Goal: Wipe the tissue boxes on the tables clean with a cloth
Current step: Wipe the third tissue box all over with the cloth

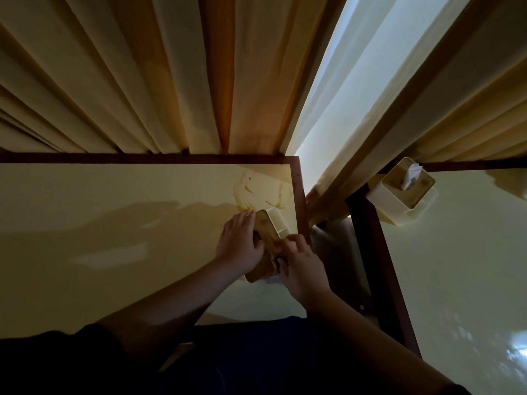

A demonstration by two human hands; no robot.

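A cream tissue box [272, 228] with a wooden lid stands near the right edge of the left table [114, 223]. My left hand [238, 242] grips the box from its left side, fingers curled over the lid. My right hand [299, 266] presses a small pale cloth [275, 265] against the lid's near end, fingers curled round it; most of the cloth is hidden under the hand. A second cream tissue box [400, 192], with a white tissue sticking out of its wooden lid, stands at the far left corner of the right table [456, 266].
Both tables have pale glossy tops and dark wooden frames, with a narrow gap [333, 252] between them. Beige curtains [142, 81] hang right behind the far edges. Smear marks [256, 192] show on the left table beyond the box.
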